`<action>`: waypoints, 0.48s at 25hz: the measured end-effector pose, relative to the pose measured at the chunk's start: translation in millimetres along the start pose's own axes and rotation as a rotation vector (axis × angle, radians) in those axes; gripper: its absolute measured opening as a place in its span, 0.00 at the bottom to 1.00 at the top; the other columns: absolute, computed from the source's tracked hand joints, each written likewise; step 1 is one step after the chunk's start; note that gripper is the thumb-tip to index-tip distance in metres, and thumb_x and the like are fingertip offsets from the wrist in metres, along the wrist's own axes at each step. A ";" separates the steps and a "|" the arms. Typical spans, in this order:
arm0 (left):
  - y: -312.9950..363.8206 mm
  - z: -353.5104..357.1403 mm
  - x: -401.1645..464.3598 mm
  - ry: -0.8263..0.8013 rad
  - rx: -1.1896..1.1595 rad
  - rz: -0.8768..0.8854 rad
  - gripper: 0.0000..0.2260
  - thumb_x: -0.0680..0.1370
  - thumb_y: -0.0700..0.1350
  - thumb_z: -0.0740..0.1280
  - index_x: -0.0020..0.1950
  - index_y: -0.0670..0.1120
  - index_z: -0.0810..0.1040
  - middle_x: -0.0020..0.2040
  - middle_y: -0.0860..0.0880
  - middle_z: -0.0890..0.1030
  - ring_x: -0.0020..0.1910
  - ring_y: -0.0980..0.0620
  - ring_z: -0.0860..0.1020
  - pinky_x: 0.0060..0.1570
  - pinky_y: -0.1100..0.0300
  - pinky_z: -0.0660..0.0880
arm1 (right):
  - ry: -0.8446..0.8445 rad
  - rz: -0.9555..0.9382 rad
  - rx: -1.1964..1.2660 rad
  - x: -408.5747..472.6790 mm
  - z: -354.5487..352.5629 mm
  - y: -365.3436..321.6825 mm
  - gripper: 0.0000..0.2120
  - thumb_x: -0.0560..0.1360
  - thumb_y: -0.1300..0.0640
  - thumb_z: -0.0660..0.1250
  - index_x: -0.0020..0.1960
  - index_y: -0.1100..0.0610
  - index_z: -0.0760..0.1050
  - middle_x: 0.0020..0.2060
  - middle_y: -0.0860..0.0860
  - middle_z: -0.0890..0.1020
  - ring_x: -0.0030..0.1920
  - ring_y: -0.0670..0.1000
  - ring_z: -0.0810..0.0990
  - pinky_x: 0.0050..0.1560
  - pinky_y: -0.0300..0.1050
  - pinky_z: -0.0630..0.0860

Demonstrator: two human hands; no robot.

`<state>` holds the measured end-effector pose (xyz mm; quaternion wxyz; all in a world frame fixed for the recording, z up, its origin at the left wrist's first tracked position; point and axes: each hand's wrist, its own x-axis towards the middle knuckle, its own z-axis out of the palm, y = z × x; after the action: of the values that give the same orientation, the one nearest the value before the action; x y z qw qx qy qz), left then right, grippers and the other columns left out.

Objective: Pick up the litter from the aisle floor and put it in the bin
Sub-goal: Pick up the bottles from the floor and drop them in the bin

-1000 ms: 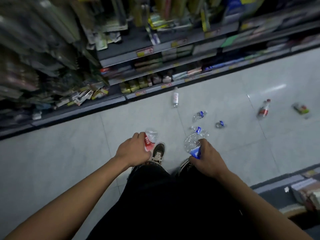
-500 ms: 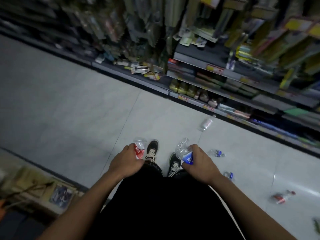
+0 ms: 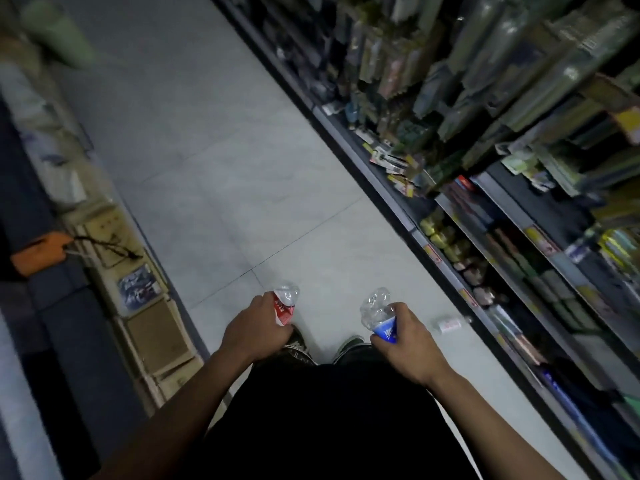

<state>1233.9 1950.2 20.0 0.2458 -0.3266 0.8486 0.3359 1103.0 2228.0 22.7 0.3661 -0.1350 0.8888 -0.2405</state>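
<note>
My left hand grips a crushed red-label bottle, my right hand a crushed blue-label bottle — each sticks out at 12 o'clock from its fist, above my two shoes. One more bottle lies on the aisle floor at 3 o'clock of my right hand, beside the shelving — three bottles counted.

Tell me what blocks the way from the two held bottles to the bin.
No bin can be made out, so its path cannot be judged. The left hand grips the red-label bottle, the right hand the blue-label bottle. The aisle floor ahead shows nothing in the way.
</note>
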 end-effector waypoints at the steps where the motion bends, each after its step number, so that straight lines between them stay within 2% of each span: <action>1: -8.8 -3.4 -2.1 0.024 -0.020 -0.018 0.20 0.66 0.60 0.62 0.56 0.58 0.67 0.52 0.54 0.72 0.48 0.49 0.77 0.45 0.53 0.72 | -0.015 -0.025 -0.026 6.4 1.2 -9.0 0.29 0.69 0.40 0.68 0.65 0.46 0.64 0.56 0.47 0.77 0.49 0.49 0.78 0.46 0.44 0.73; 7: -35.0 -23.5 0.2 0.090 -0.067 -0.126 0.25 0.68 0.59 0.64 0.64 0.55 0.69 0.54 0.54 0.72 0.47 0.49 0.75 0.44 0.54 0.71 | -0.077 -0.133 -0.149 46.8 -2.9 -50.1 0.31 0.67 0.36 0.66 0.67 0.46 0.64 0.56 0.46 0.76 0.52 0.52 0.78 0.50 0.47 0.73; 12: -15.1 -52.0 43.8 0.129 -0.077 -0.141 0.24 0.70 0.57 0.68 0.63 0.52 0.69 0.55 0.51 0.74 0.48 0.49 0.77 0.44 0.54 0.72 | -0.096 -0.174 -0.179 98.1 -29.6 -62.1 0.30 0.67 0.38 0.67 0.66 0.45 0.63 0.57 0.48 0.77 0.50 0.52 0.79 0.49 0.48 0.73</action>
<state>1205.3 1886.6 19.9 0.2010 -0.4157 0.8239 0.3287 1017.6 2144.2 16.2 0.3724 -0.2551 0.8731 -0.1842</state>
